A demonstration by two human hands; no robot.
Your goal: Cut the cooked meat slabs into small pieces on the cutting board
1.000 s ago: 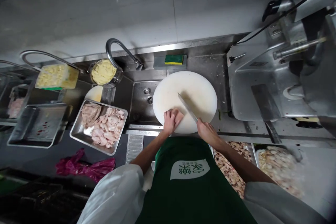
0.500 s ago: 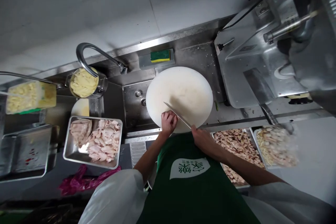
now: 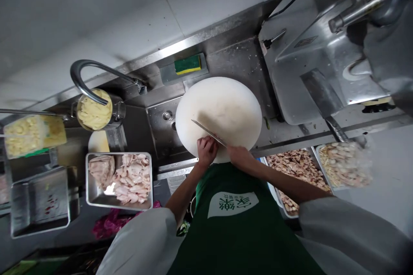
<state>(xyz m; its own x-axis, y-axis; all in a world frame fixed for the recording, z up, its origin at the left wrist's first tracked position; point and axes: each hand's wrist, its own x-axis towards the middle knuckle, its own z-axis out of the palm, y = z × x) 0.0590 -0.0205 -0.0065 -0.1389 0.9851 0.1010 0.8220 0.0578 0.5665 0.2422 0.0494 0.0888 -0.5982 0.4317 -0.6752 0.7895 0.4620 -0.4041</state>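
Observation:
A round white cutting board [image 3: 226, 99] lies over the edge of the sink in front of me. My right hand [image 3: 239, 157] is wrapped around the handle of a kitchen knife [image 3: 208, 132]. Its blade is seen nearly edge-on and slants over the board towards the upper left. My left hand [image 3: 207, 150] rests at the board's near edge, just beside the blade, with its fingers curled under. Whatever lies beneath those fingers is hidden or too small to make out.
A tray [image 3: 120, 207] of raw meat pieces stands at the left, and a tray [image 3: 289, 213] of small chopped meat at the right. A tap [image 3: 77, 73] arches over a pot of pale yellow slices [image 3: 95, 109]. Behind the board sits a sponge [image 3: 187, 65]; a cleaver [image 3: 322, 92] lies at the right.
The knife and my right hand have shifted left, closer to my left hand, which stays curled at the board's near edge. The whole view has tilted slightly.

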